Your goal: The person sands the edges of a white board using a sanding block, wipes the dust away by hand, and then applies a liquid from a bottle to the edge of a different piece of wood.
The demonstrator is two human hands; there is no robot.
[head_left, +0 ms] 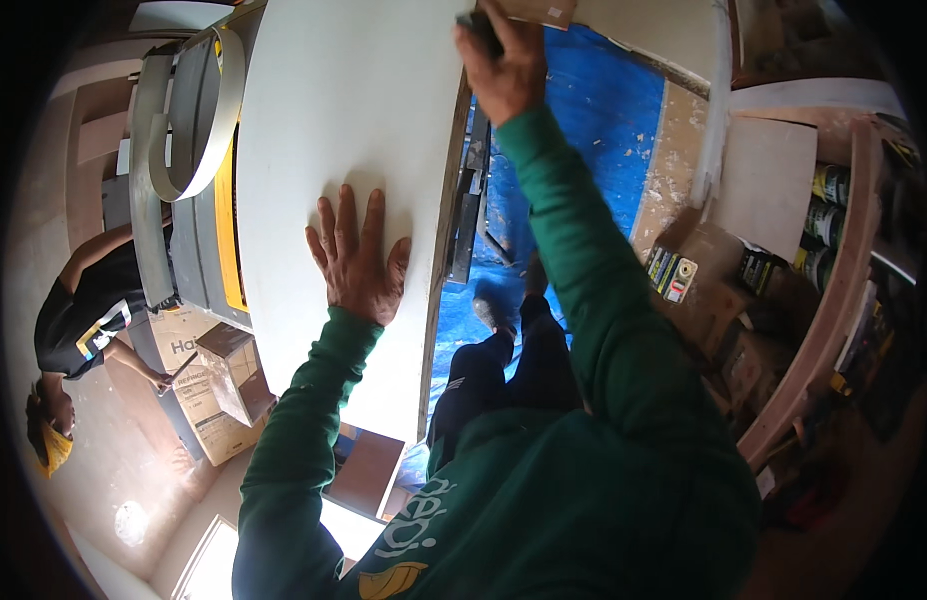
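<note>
A long white panel (334, 110) stretches away in front of me, its darker side edge running along the right. My left hand (361, 258) lies flat on the panel's face, fingers spread, holding nothing. Farther off, at the panel's right edge, my right hand (509, 68) grips a small dark block (480, 34). The fingers wrap over this block and hide part of it, so its exact kind does not show. Both arms are in green sleeves.
Blue sheeting (594, 120) covers the floor on the right. A curled pale strip (224, 110) and a yellow-edged grey case (196, 240) border the panel's left. A co-worker (84, 310) stands left, near cardboard boxes (212, 405). Shelved cans (827, 220) are far right.
</note>
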